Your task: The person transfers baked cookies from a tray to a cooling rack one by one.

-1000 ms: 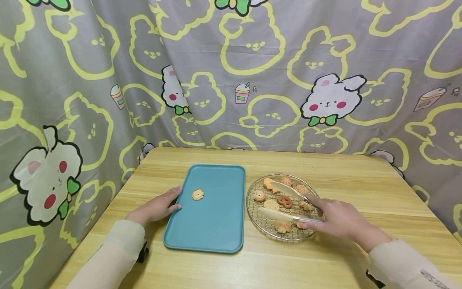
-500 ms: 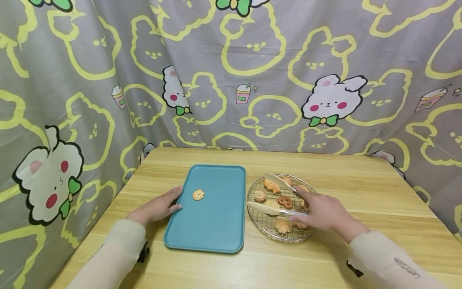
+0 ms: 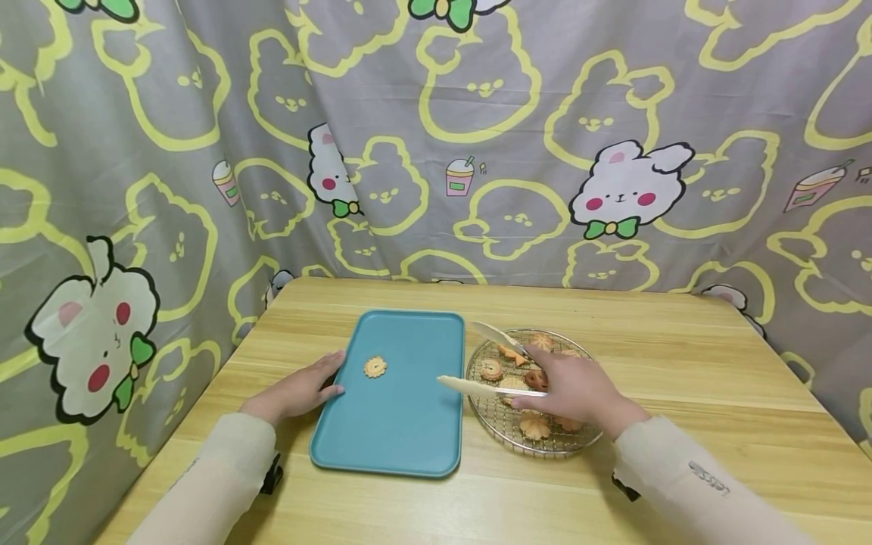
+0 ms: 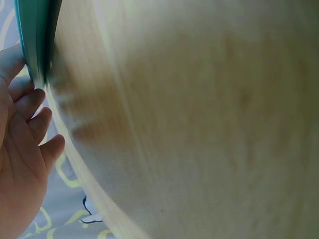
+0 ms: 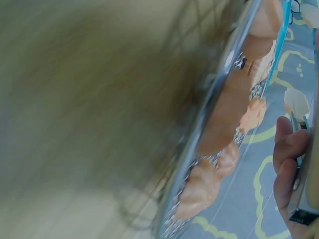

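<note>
In the head view my left hand rests against the left rim of a blue rectangular tray. Its fingers touch the tray's edge in the left wrist view, without curling round it. One round scalloped cookie lies on the tray. My right hand holds tongs with cream tips above a round wire rack. The arms of the tongs are spread, with nothing held between them; the nearer tip hangs over the tray's right edge. Beneath the hand, several cookies and a brown pretzel sit on the rack, partly hidden.
The wooden table carries the tray and the rack side by side, with a narrow gap between. A grey patterned curtain hangs behind and along both sides of the table.
My right hand has carried the spread tongs leftward across the rack until one tip is over the tray's right edge. My left hand, the tray and its cookie have stayed in place.
</note>
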